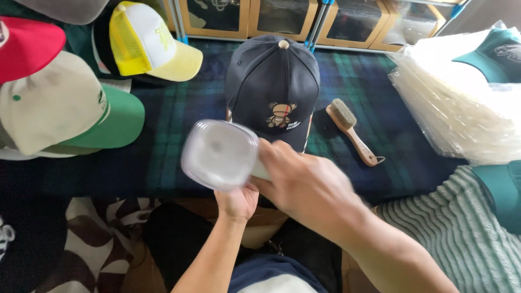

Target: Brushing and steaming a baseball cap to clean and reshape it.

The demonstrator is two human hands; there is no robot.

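1. Nearest to me, my left hand (237,202) comes up from below with its fingers curled shut around the lower edge of a clear, rounded-square plastic lid (220,154), which it holds tilted up off the table.
2. My right hand (304,182) lies across from the right, its fingers closed on the lid's right edge; the hand is blurred, so I cannot tell exactly how the fingertips sit.
3. The lid hangs in front of the brim of a dark navy fabric baseball cap with a small bear patch (273,87) and hides part of that brim.
4. That cap stands upright on a dark blue and green plaid cloth (179,119) covering the table.
5. Just right of the cap lies a wooden-handled brush with pale bristles (351,130), handle pointing toward me, apart from the cap.
6. To my left sits a cream cap with a green brim (65,108), with a red cap (27,46) behind it at the edge.
7. Farther back on the left rests a yellow and white mesh cap (149,46).
8. On the right, a stack of clear plastic bags (456,103) carries a teal cap (496,54) on top.
9. Farthest away, wooden-framed boxes with clear fronts (282,19) line the back edge.
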